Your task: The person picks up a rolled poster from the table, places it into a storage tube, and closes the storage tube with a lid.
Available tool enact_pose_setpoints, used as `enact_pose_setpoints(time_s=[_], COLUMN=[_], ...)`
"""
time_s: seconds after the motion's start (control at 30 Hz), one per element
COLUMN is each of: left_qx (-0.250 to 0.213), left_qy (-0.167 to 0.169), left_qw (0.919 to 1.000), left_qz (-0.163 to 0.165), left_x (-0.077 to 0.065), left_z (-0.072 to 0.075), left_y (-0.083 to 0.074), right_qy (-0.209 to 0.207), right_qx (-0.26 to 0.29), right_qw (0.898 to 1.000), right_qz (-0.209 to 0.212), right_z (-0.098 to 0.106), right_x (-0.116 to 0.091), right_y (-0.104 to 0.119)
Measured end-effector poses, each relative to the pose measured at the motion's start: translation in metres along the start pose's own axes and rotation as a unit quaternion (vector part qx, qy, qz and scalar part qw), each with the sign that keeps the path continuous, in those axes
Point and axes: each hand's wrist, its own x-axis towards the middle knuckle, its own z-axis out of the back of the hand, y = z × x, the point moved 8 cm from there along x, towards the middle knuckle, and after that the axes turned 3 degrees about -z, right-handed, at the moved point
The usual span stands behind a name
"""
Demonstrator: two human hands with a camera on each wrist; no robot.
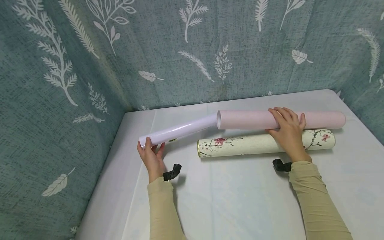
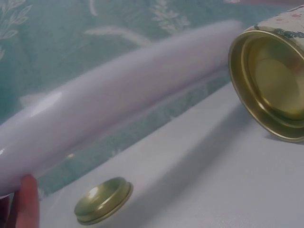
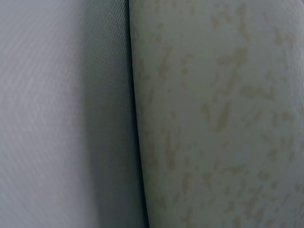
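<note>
In the head view my left hand [image 1: 152, 161] grips the left end of a glossy white paper roll [image 1: 183, 128], with fingers and thumb around it. The roll slants up to the right and appears raised above the table. Its far end is hidden at the pink roll's end. My right hand [image 1: 289, 133] holds a pink paper roll [image 1: 243, 120] from above. Below that roll lies a cream tube [image 1: 237, 148] with printed blossoms, partly hidden by the right hand. The left wrist view shows the tube's open gold-rimmed end [image 2: 242, 85] and a gold lid [image 2: 103, 202].
A white-covered table [image 1: 234, 196] bears these things. Behind it and at its left hangs a green-blue leaf-patterned cloth [image 1: 168, 56]. Black wrist-worn devices stick out beside the left wrist [image 1: 172, 172] and the right wrist [image 1: 282, 165].
</note>
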Motion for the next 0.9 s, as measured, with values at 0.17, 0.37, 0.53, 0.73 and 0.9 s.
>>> enact_pose_setpoints(time_s=[0.17,0.37,0.53,0.73,0.9], left_qx=[-0.011,-0.016,-0.031,-0.058,-0.065], left_qy=[-0.016,-0.037,-0.054,-0.077,-0.084], left_qw=[0.9998,0.999,0.9978,0.9951,0.994], left_qz=[-0.011,-0.018,-0.022,-0.022,-0.024], left_x=[0.002,0.001,0.002,0.004,0.003], left_z=[0.004,0.009,0.013,0.017,0.018], left_y=[-0.002,-0.004,-0.004,-0.004,-0.005], right_qy=[0.002,-0.003,-0.002,0.002,0.005], right_qx=[-0.001,-0.001,-0.005,-0.003,-0.005], right_qw=[1.0,1.0,1.0,1.0,1.0], right_qz=[-0.002,0.005,0.006,0.003,-0.001], right_z=[0.0,0.0,0.0,-0.001,-0.001], right_x=[-0.001,-0.001,0.001,0.001,0.0], right_y=[-0.002,-0.001,0.0,-0.001,-0.001])
